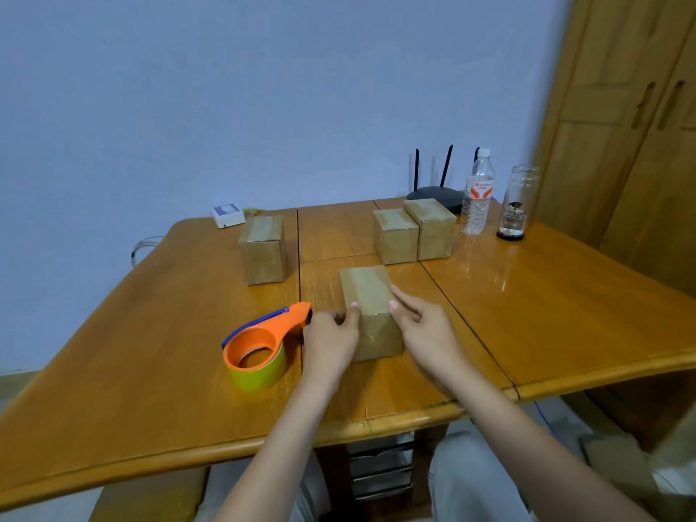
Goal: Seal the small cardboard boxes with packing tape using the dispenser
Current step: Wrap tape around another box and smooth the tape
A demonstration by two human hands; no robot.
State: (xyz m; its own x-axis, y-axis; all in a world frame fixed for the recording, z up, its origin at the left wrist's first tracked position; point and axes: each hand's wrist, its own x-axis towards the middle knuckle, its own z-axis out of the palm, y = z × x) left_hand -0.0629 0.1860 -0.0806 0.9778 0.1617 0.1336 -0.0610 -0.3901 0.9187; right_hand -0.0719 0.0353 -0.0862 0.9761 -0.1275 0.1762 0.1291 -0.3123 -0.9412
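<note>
Now my left hand rests against the left side of the box, thumb laid on its top edge, the other fingers loosely bent and half hidden behind it. My right hand touches the right side with fingers nearly straight. The plain brown cardboard box stands near the table's front edge, glossy tape along its top. Just left lies the orange plastic dispenser, its yellow-green roll round and smooth.
</note>
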